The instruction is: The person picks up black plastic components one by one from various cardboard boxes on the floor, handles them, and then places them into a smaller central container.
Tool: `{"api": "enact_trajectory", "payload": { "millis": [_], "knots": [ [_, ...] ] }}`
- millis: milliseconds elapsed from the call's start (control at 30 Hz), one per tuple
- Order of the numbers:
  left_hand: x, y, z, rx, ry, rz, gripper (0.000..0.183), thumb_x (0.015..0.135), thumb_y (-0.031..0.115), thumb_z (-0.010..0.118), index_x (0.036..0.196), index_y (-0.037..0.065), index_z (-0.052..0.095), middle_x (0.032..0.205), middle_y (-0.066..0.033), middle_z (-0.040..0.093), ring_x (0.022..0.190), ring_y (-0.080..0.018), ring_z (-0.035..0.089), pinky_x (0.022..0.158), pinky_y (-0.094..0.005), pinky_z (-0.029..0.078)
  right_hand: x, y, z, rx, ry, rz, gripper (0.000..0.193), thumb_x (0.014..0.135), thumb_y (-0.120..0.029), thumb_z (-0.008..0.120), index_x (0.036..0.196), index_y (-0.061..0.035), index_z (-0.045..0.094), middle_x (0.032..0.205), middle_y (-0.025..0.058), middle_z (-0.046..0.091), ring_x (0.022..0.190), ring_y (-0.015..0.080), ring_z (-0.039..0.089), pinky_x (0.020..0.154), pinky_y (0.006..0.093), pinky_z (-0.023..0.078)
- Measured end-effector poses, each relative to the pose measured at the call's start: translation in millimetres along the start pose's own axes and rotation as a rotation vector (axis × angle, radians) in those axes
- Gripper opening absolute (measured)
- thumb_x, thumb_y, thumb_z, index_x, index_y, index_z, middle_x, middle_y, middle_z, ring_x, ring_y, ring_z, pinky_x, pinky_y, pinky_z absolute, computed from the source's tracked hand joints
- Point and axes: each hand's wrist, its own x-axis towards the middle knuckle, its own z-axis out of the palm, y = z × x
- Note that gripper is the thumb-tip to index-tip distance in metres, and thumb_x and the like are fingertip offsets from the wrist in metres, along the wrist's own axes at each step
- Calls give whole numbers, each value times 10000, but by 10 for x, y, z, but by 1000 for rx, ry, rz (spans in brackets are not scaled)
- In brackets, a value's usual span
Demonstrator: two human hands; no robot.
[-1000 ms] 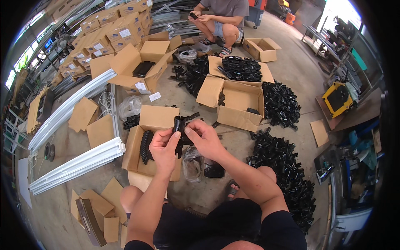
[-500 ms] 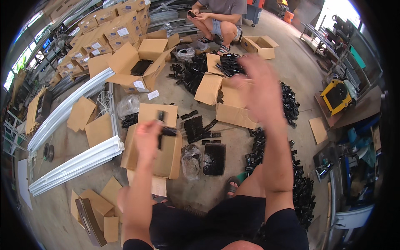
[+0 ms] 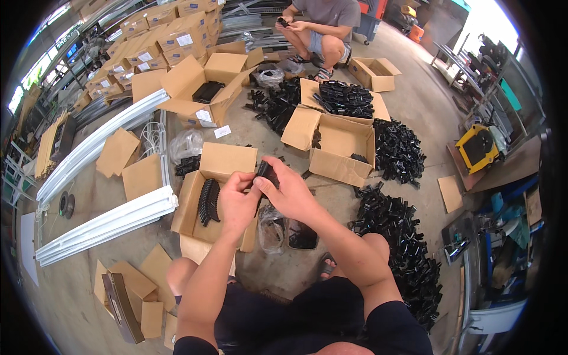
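Observation:
My left hand [image 3: 238,199] and my right hand [image 3: 285,188] meet over the right side of an open cardboard box [image 3: 228,155]. Both pinch a small black plastic part [image 3: 262,171], mostly covered by the fingers. Inside that box, a neat curved row of black parts [image 3: 209,201] lies to the left of my left hand. Below my right hand are a crumpled clear plastic bag [image 3: 272,232] and a black rectangular tray or bin [image 3: 302,235], partly hidden by my forearm.
Loose black parts form a large pile [image 3: 397,251] at my right. Ahead stands another open carton [image 3: 341,168], beside more heaps [image 3: 400,152]. Long white metal profiles [image 3: 109,228] lie at left. A co-worker [image 3: 325,26] crouches at the back, holding a black piece.
My right hand has come back from above the far carton to join my left. My left hand has shifted slightly right, and both now hold a black part.

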Motion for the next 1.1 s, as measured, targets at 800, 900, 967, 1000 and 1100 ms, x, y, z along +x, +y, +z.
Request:
{"api": "enact_trajectory", "payload": {
  "millis": [800,900,967,1000,1100],
  "knots": [
    [651,607,-1460,766,499,94,336,848,275,770,933,-41,695,866,-166,728,803,-260,682,779,-382,529,499,728,-756,420,691,698,616,1076,-515,363,1201,44,590,1181,179,644,1094,261,586,949,424,444],
    [117,374,-939,173,300,-48,182,892,78,766,998,-24,659,918,-73,729,805,-84,636,741,-232,508,-67,630,-102,425,180,724,604,1079,-532,351,1183,18,579,1047,132,644,959,213,584,896,353,469],
    [-145,261,-645,-12,160,-150,138,910,12,723,1013,-34,644,920,-78,728,782,-70,648,702,-207,512,-347,561,76,478,67,545,573,1082,-504,383,1176,25,583,1059,103,662,978,190,600,904,351,478],
    [-238,222,-550,-75,127,-192,137,913,9,718,1013,-37,637,908,-77,727,759,-68,646,694,-201,508,-424,523,58,527,-10,507,499,1080,-441,438,1178,25,586,1078,89,668,1000,173,605,911,334,480],
    [-435,195,-380,-113,61,-201,130,919,12,714,1003,-37,627,886,-81,720,752,-70,643,690,-209,512,-484,319,-6,776,-82,428,329,1051,-277,566,1185,23,593,1101,58,674,1023,128,609,912,282,481]
  ]
}}
